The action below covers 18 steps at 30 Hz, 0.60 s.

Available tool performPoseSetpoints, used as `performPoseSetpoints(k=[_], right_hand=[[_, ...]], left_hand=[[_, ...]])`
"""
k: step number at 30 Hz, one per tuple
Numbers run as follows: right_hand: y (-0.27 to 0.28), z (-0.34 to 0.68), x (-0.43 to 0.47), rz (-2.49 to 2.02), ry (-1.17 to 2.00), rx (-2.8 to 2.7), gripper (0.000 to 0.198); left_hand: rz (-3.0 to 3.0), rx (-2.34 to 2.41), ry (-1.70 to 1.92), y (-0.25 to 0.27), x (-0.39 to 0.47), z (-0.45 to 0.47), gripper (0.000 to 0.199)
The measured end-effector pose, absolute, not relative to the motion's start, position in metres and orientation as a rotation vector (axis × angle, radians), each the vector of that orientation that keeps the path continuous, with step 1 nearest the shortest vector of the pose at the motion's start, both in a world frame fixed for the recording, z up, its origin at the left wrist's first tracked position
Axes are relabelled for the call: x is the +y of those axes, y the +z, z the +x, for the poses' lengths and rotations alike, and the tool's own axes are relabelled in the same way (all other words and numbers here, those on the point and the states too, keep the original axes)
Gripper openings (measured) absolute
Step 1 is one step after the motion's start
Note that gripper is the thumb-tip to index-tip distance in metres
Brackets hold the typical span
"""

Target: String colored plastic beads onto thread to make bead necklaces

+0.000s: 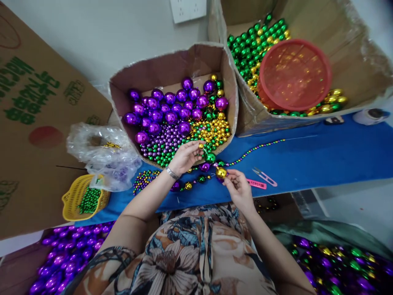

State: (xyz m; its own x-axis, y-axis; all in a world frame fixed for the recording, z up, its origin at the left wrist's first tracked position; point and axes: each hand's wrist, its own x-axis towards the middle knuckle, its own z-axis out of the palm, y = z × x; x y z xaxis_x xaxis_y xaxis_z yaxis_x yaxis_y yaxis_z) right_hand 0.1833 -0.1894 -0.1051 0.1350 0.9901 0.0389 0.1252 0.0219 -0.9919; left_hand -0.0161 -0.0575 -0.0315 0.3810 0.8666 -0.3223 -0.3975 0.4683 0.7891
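Note:
My left hand (188, 156), with a metal bracelet at the wrist, pinches a small gold bead (201, 146) just over the front edge of the bead box (233, 102). My right hand (239, 188) has its fingers closed on a large shiny gold bead (221, 173). Between the hands, a green bead (210, 157) and a purple bead (204, 167) hang close together, seemingly on the same string. A strand of larger beads (188, 186) lies on the blue cloth below. From the right, a thin strand of tiny beads (252, 150) runs off to a bare thread end.
Pink-handled thread snips (265, 177) and a pink cutter (257, 184) lie right of my hand. A yellow basket (69, 200) of green beads and a plastic bag (92, 143) stand left. Behind right, a larger carton (245, 119) holds beads and a red basin (294, 76).

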Motion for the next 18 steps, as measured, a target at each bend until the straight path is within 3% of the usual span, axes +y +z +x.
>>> performPoseSetpoints(k=[18], right_hand=[[-0.1017, 0.1836, -0.1934, -1.355, 1.010, -1.274, 0.028]], left_hand=[[0.670, 0.816, 0.906, -0.0319, -0.0677, -0.0194, 0.030]])
